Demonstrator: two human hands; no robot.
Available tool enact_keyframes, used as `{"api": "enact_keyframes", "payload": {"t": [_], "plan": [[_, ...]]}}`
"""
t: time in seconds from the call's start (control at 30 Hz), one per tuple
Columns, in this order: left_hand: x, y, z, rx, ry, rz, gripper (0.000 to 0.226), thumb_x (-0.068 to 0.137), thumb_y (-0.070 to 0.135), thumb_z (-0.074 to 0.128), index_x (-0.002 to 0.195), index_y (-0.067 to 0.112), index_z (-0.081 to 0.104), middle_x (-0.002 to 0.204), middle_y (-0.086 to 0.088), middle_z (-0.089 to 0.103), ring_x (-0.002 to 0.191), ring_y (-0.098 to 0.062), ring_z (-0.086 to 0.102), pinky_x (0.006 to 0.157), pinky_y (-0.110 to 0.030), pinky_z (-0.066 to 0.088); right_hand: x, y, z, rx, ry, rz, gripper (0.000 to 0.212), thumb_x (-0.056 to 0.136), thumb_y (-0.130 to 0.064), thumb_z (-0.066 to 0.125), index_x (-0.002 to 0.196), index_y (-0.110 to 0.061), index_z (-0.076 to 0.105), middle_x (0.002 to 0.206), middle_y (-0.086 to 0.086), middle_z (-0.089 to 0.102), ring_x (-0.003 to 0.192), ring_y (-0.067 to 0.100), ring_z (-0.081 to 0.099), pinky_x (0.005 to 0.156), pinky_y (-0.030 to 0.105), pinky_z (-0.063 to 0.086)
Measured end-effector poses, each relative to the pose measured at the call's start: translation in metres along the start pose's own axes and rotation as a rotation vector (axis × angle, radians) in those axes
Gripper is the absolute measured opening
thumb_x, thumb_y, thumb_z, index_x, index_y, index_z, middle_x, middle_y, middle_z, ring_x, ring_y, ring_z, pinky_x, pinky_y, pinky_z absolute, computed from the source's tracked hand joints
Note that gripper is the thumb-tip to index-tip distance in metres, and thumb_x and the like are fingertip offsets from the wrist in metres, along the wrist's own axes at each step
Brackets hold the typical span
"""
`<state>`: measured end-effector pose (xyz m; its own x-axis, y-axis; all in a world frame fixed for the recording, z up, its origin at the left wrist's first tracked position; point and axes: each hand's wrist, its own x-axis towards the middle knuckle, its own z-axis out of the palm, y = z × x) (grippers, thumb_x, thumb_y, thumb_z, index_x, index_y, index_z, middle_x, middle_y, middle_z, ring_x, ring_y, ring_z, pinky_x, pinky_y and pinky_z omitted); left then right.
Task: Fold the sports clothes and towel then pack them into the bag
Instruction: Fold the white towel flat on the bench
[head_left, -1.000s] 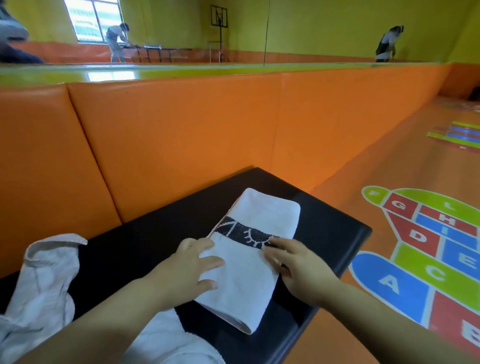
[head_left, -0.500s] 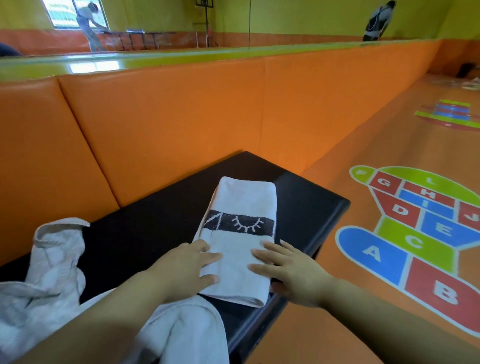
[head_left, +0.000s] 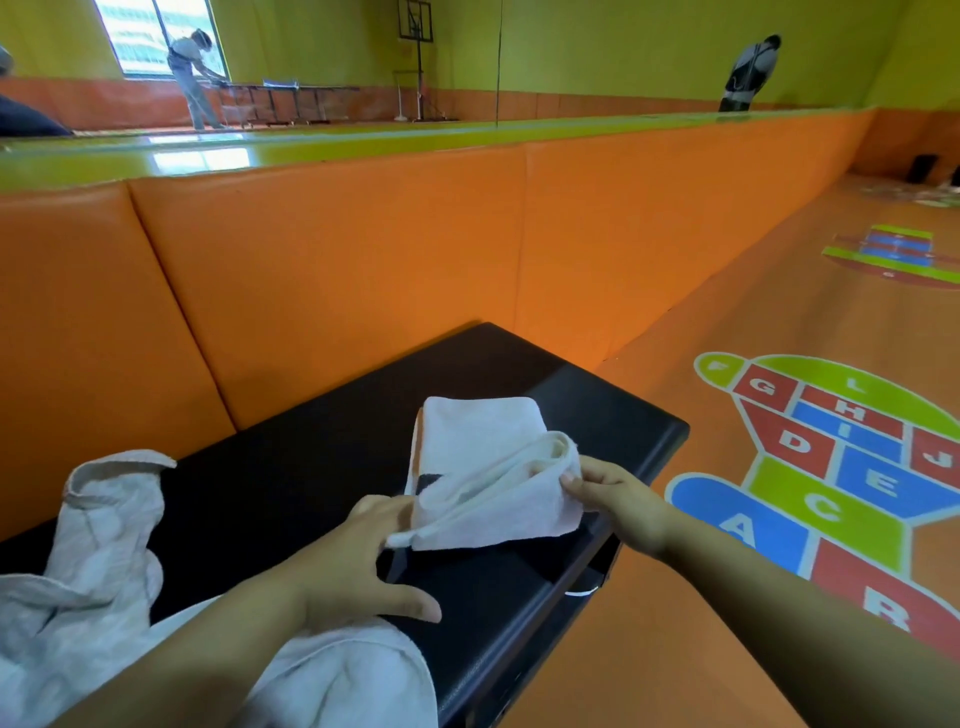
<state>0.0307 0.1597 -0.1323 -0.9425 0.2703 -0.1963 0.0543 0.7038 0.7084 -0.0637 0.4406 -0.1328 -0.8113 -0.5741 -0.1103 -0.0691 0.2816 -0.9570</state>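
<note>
A white towel (head_left: 478, 457) lies on the black bench (head_left: 291, 467), its near end lifted and folded toward the far end, covering most of its dark patterned band. My right hand (head_left: 618, 499) pinches the lifted right corner of the towel. My left hand (head_left: 358, 561) holds the lifted left corner between its fingers, palm low over the bench. Pale grey-white clothes (head_left: 93, 582) lie crumpled at the bench's left end and under my left forearm. No bag is in view.
An orange padded wall (head_left: 337, 270) runs right behind the bench. The bench's front edge (head_left: 597, 561) drops to an orange floor with a coloured hopscotch print (head_left: 841, 467) on the right. Two people stand far off beyond the wall.
Both hands lay flat on the folded towel's near end before. Now they grip its near corners and have lifted that end up and over toward the far end.
</note>
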Motion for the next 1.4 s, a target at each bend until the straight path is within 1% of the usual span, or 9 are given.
{"api": "enact_keyframes", "payload": {"t": [0.2,0.43,0.63,0.8,0.97,1.1,1.2,1.3,1.4], "plan": [[0.022,0.002,0.007,-0.281,0.251,-0.066,0.022,0.085,0.028,0.067,0.106,0.034,0.064,0.099,0.013,0.071,0.094,0.002,0.064,0.091,-0.026,0.051,0.005,-0.003,0.004,0.068,0.172,0.0,0.031,0.101,-0.031,0.035,0.098,-0.02,0.063,0.078,-0.017,0.068,0.071,-0.006,0.063,0.061,0.013,0.047],[0.044,0.012,0.006,-0.504,0.4,-0.088,0.019,0.092,0.025,0.058,0.103,0.04,0.057,0.102,0.015,0.068,0.093,0.002,0.064,0.075,-0.014,0.049,0.011,0.008,-0.005,0.246,0.109,0.005,0.053,0.079,-0.049,0.067,0.112,-0.007,0.062,0.108,0.008,0.07,0.099,0.025,0.068,0.087,0.042,0.055],[0.068,0.004,0.009,-0.436,0.441,-0.174,0.018,0.093,0.032,0.056,0.11,0.033,0.06,0.103,0.01,0.068,0.095,-0.006,0.064,0.087,-0.032,0.052,0.03,0.018,0.0,-0.134,0.327,0.129,0.013,0.091,-0.028,0.061,0.095,-0.016,0.059,0.091,0.003,0.067,0.079,0.019,0.067,0.073,0.036,0.056],[0.086,-0.004,0.012,-0.275,0.501,-0.253,0.016,0.094,0.032,0.053,0.101,0.02,0.058,0.095,0.004,0.065,0.088,-0.014,0.063,0.078,-0.033,0.053,0.059,0.021,0.008,-0.368,0.471,0.28,0.027,0.09,-0.034,0.06,0.087,-0.009,0.049,0.075,0.004,0.047,0.064,0.016,0.04,0.057,0.03,0.032],[0.092,-0.003,0.02,0.141,0.569,-0.286,0.035,0.091,0.032,0.058,0.119,0.015,0.046,0.111,-0.004,0.053,0.091,-0.021,0.056,0.069,-0.031,0.048,0.064,0.019,0.019,-0.465,0.535,0.259,0.027,0.092,-0.025,0.055,0.111,-0.015,0.039,0.095,0.002,0.051,0.073,0.021,0.05,0.059,0.033,0.038],[0.096,-0.016,0.019,0.624,0.765,0.143,0.072,0.061,0.017,0.086,0.119,0.013,0.044,0.114,-0.008,0.04,0.094,-0.03,0.043,0.073,-0.039,0.051,0.062,0.032,0.018,-1.075,0.511,-0.161,0.062,0.071,-0.003,0.069,0.129,-0.013,0.048,0.128,0.011,0.048,0.11,0.035,0.048,0.075,0.042,0.051],[0.098,-0.015,0.019,0.762,0.577,0.247,0.044,0.087,0.009,0.057,0.129,0.018,0.045,0.134,-0.008,0.039,0.118,-0.031,0.038,0.093,-0.043,0.048,0.061,0.034,0.012,-1.196,0.215,-0.326,0.058,0.076,-0.003,0.069,0.131,-0.008,0.052,0.141,0.012,0.047,0.131,0.033,0.043,0.093,0.046,0.048],[0.099,-0.018,0.017,0.813,0.169,0.098,0.053,0.098,0.007,0.027,0.149,0.015,0.017,0.158,-0.002,0.009,0.144,-0.015,0.01,0.117,-0.034,0.005,0.056,0.032,0.007,-1.147,-0.029,-0.042,0.059,0.097,-0.009,0.037,0.151,-0.021,0.018,0.159,-0.008,0.009,0.146,0.012,0.007,0.115,0.033,0.023],[0.102,-0.02,0.011,0.827,0.074,0.006,0.064,0.093,-0.005,0.025,0.15,0.014,0.002,0.159,0.0,-0.005,0.146,-0.013,0.001,0.116,-0.029,-0.004,0.058,0.031,0.007,-1.12,-0.082,0.056,0.062,0.097,-0.008,0.033,0.152,-0.025,0.009,0.16,-0.011,-0.001,0.146,0.009,-0.001,0.117,0.034,0.02]]}}
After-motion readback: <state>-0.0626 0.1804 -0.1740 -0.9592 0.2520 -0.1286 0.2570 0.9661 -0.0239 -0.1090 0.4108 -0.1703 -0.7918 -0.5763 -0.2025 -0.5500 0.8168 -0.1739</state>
